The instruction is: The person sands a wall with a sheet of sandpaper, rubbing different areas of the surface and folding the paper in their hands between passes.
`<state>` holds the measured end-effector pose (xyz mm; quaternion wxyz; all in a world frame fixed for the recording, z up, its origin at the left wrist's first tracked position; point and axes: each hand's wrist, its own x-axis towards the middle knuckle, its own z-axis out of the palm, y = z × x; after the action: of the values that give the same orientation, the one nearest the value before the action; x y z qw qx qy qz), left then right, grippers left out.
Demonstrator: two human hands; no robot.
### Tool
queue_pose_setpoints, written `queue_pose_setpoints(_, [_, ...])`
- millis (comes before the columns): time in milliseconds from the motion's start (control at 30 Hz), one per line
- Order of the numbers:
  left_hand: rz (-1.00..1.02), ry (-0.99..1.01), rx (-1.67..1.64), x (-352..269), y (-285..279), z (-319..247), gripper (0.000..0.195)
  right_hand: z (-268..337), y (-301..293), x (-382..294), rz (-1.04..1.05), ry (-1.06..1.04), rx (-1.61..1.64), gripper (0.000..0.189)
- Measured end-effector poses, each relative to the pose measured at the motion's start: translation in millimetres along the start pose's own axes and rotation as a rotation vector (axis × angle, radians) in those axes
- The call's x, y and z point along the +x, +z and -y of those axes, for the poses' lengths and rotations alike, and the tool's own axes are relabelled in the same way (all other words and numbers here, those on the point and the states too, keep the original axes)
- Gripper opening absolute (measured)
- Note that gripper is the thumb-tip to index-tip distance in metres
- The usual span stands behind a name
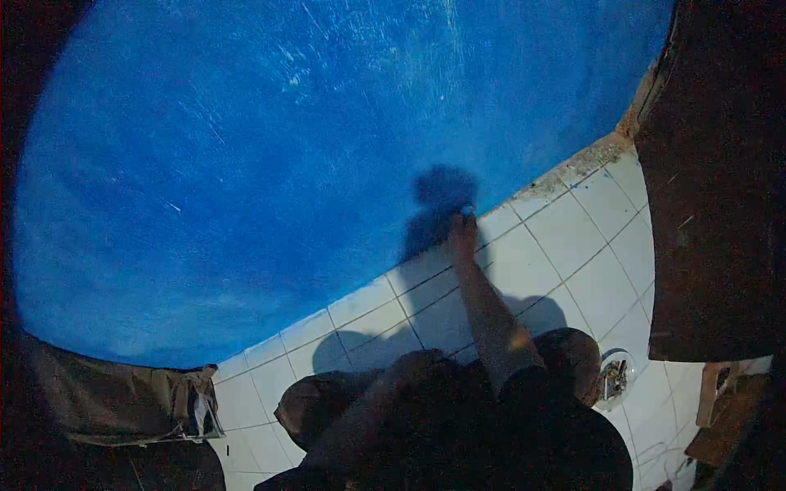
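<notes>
My right arm reaches up the middle of the view. My right hand [465,236] is at the line where a blue painted wall [245,172] meets white tiles [534,245]. Its fingers are closed around a small dark object [468,210] with a bright edge, too dim to name, against the lower edge of the blue paint. The arm's shadow falls on the wall and tiles. A forearm, apparently my left, lies low in deep shade, and my left hand [430,357] is too dark to make out. My dark clothing and two rounded, knee-like shapes fill the bottom.
A round white container [615,379] with small metal-looking items stands on the tiles at right. Beyond it are a wooden piece [709,393] and thin cables [660,460]. A large dark brown panel [712,215] borders the right. Brown cloth-like material [116,396] lies lower left.
</notes>
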<state>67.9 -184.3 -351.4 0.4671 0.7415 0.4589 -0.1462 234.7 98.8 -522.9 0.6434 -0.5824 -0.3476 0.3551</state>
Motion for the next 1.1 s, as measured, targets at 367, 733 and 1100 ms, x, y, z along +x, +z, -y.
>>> queue_pose_setpoints(367, [-0.074, 0.021, 0.031, 32, 55, 67, 0.047, 137, 51, -33, -0.059, -0.293, -0.006, 0.049])
queue_pose_setpoints(733, [-0.101, -0.043, 0.0, 3, 34, 53, 0.052, 104, 61, -90, 0.024, -0.498, -0.458, 0.044])
queue_pose_setpoints(1100, [0.037, -0.04, 0.019, 8, 25, 40, 0.053, 108, 69, -78, 0.216, 0.055, -0.031, 0.056])
